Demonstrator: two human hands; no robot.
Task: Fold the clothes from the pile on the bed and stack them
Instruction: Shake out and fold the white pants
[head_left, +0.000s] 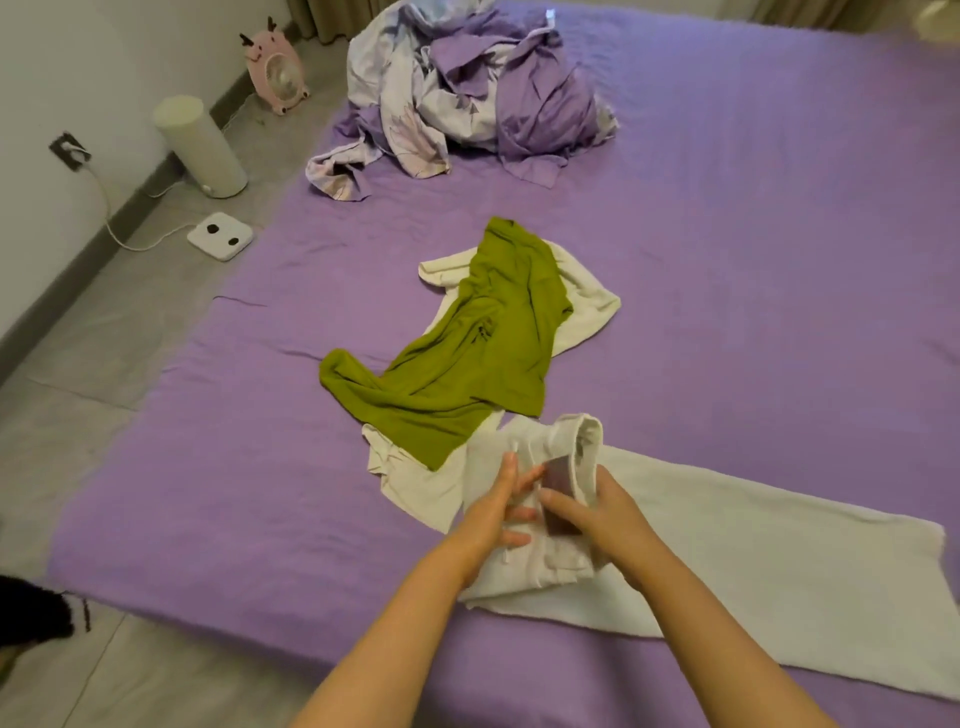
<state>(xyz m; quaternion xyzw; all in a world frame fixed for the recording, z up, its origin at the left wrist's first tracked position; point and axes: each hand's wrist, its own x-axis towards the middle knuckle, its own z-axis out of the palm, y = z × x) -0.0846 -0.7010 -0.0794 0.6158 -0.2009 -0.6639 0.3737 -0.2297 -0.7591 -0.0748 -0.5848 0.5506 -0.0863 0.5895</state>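
- Cream-white trousers (727, 561) lie across the near part of the bed (753, 260), one long leg running flat toward the right edge of view.
- Waistband end bunched and raised between both hands; a dark label patch (558, 491) shows inside the opening.
- Left hand (493, 514) rests against the left side of the bunched cloth, fingers straight and close together, laid flat on the fabric.
- Right hand (597, 525) grips the waistband from the right, thumb curled in over the label, fingers wrapped behind the cloth.
- Olive-green garment (467, 353) sprawls unfolded just beyond the hands, draped over a second cream garment (587, 296); its lower corner touches the trousers.
- Crumpled purple and pale floral bedding (478, 88) heaps at the far end of the bed, well apart from the clothes.
- Floor at left: white cylinder appliance (200, 148), pink fan (275, 73), white scale (221, 236).
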